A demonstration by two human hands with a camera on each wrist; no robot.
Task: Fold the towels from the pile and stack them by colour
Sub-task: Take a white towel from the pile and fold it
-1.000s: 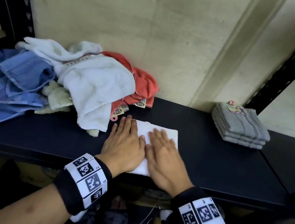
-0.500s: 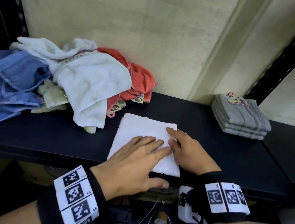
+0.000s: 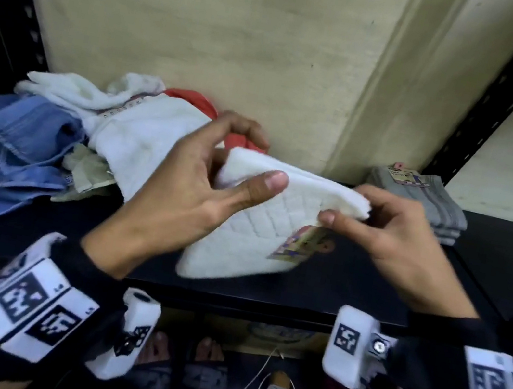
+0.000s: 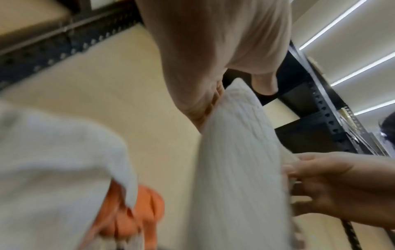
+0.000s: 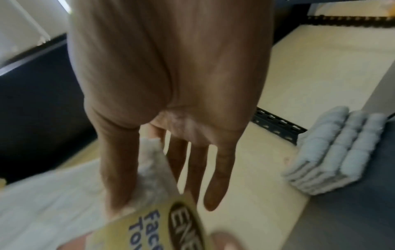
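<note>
While we hold the folded white quilted towel (image 3: 263, 226) up off the black shelf board (image 3: 351, 290), both our hands share its top edge. Our left hand (image 3: 186, 195) pinches the left corner, thumb on the near face and fingers curled behind, and our right hand (image 3: 389, 231) pinches the right corner between thumb and forefinger, its other fingers hanging straight in the right wrist view. Gripping the two corners lets the towel hang flat between them, so its layers should stay together rather than fall open. A printed yellow paper label (image 3: 298, 243) dangles from the near face by our right thumb.

To the left, against the far wall, lies the loose pile of unfolded towels (image 3: 141, 139), white on top with an orange-red towel (image 3: 196, 101) behind and blue denim cloth (image 3: 13, 144) spilling off the left. At the far right sits a neat stack of folded grey towels (image 3: 425, 203), well apart from the pile. We judge the white towel folded and ready to begin a stack of its own colour, apart from the grey one; the bare board between them seems the likely spot.
</note>
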